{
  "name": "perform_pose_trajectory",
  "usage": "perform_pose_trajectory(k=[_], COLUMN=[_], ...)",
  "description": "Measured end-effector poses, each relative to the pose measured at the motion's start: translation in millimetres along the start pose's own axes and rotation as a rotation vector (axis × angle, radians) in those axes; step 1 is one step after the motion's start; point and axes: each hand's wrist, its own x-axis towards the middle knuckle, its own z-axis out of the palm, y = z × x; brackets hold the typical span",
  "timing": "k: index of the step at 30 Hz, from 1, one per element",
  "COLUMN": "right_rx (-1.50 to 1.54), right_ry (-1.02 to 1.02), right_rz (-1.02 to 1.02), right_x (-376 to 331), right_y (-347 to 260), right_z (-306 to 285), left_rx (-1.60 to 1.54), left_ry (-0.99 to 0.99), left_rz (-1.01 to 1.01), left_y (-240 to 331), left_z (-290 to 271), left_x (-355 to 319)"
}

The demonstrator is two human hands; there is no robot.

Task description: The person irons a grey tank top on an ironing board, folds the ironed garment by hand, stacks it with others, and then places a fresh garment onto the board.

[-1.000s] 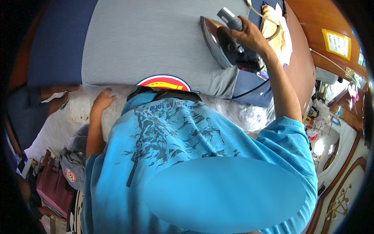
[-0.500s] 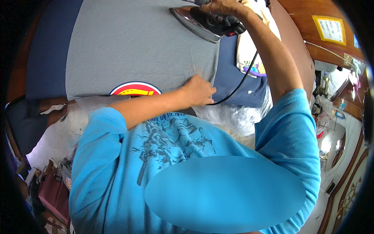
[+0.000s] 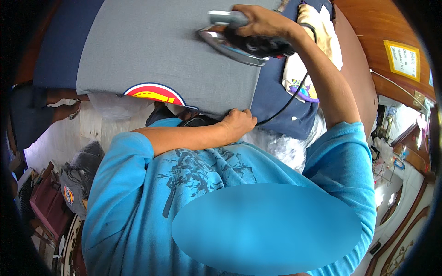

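Note:
A grey T-shirt with a red and yellow emblem lies spread over a dark blue cloth. My right hand is closed around the handle of a black clothes iron, blurred by motion. The iron's metal sole is over the shirt's right part, its tip toward the left; I cannot tell whether it touches the fabric. At the shirt's near edge, close to its right corner, my left hand has its fingers curled on the hem. The iron's black cord runs beneath my right forearm toward my left hand.
A cream garment with a purple edge lies right of the iron. Clear plastic hangs below the near edge. Another person's legs are at the left, with dark bagged clothing and a maroon box nearer me.
The iron, in my right hand, has come slightly nearer and its handle shows more. My left hand has moved down to the shirt's near hem, which now hangs lower there.

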Motion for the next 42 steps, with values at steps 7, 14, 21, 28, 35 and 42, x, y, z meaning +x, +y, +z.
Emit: perform_pose_trajectory(k=[7,14,21,28,35,42], right_rx=[-0.129,-0.122,-0.058,-0.038,0.023,0.142], right_ry=[-0.115,-0.107,-0.068,0.080,0.243,0.492], right_rz=[-0.283,-0.211,-0.196,-0.076,-0.008,0.370], right_x=[-2.7,-40.2,-80.3,-37.1,39.6,-1.5], right_y=[-31.0,-30.0,-14.3,-42.9,-87.4,-18.7], right_z=[58.5,72.4,77.9,85.9,80.0,60.5], left_rx=[-0.006,0.027,0.074,0.113,0.042,-0.165], left_ry=[0.066,0.100,0.251,0.163,0.013,-0.045], left_rz=[-0.054,-0.069,-0.139,-0.081,0.019,0.156], left_y=[7.5,12.8,19.5,19.7,9.1,-16.1], left_z=[11.0,15.8,29.5,22.8,9.4,2.4], left_x=[-3.1,-6.2,-8.6,-8.5,-6.5,-4.7])
